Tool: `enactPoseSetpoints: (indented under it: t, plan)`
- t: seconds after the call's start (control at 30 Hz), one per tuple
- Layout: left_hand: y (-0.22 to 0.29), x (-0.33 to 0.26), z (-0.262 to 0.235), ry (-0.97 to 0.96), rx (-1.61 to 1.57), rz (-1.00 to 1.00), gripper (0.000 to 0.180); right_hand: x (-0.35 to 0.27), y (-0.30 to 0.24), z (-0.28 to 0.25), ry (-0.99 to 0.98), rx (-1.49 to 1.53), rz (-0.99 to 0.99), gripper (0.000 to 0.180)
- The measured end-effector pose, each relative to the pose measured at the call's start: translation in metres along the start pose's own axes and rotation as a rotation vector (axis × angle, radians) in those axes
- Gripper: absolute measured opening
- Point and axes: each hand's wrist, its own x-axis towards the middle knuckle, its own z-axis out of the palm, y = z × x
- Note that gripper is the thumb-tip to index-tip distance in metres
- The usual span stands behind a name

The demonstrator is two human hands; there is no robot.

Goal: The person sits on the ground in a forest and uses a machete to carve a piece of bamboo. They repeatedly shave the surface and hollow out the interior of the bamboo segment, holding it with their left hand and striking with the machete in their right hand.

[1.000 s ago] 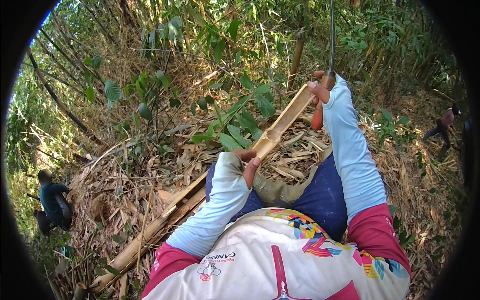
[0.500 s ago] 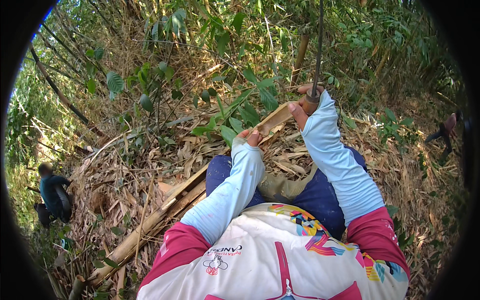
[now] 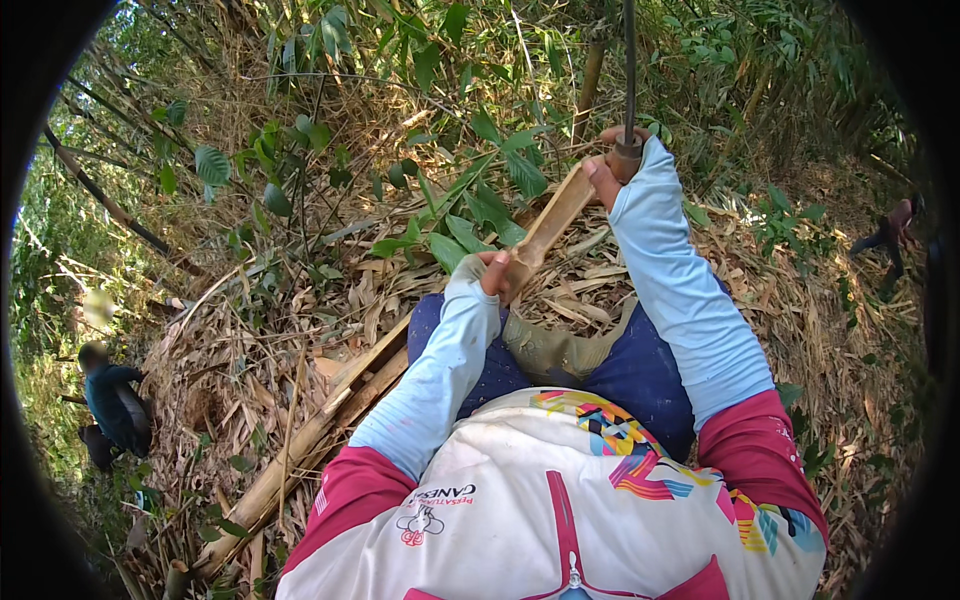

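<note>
A split piece of pale bamboo (image 3: 550, 225) slants between my hands, its hollow inner side showing. My left hand (image 3: 492, 272) grips its lower, nearer end, with the thumb on top. My right hand (image 3: 607, 172) is closed around the round wooden handle (image 3: 626, 158) of a long-bladed knife, its thumb and a finger by the upper end of the bamboo. The narrow dark blade (image 3: 630, 75) points up and away from me, seen nearly edge-on. Pale blue sleeves cover my forearms and part of both hands.
Long split bamboo poles (image 3: 300, 445) lie on dry leaves to my left. Leafy green plants (image 3: 485, 210) grow just ahead, with dense bamboo stems behind. A person in dark clothing (image 3: 115, 405) is at far left; another person (image 3: 890, 240) is at far right.
The bamboo piece now stands steeper, with more of its length showing. My right hand has moved farther away with the knife; my left has shifted slightly left. The view has shifted a little.
</note>
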Motion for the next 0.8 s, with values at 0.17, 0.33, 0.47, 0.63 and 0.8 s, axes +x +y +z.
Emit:
enactPoseSetpoints:
  t: [0.17, 0.33, 0.47, 0.63, 0.8]
  plan:
    - [-0.001, 0.001, -0.029, -0.049, 0.220, 0.135, 0.052, 0.025, 0.024, -0.030, -0.056, 0.119, 0.202, 0.045]
    - [0.021, -0.014, -0.024, -0.712, -0.125, -0.171, 0.065, 0.041, 0.038, -0.045, -0.132, 0.315, 0.355, 0.053]
    - [0.040, -0.021, 0.006, -0.912, -0.464, -0.368, 0.071, 0.043, 0.048, -0.039, -0.203, 0.262, 0.327, 0.057]
    - [0.059, -0.024, 0.023, -0.781, -0.386, -0.304, 0.063, 0.035, 0.039, -0.019, -0.227, 0.198, 0.228, 0.061]
    - [0.070, -0.018, -0.005, -0.576, -0.478, -0.077, 0.052, 0.017, 0.023, -0.010, -0.269, 0.329, 0.337, 0.059]
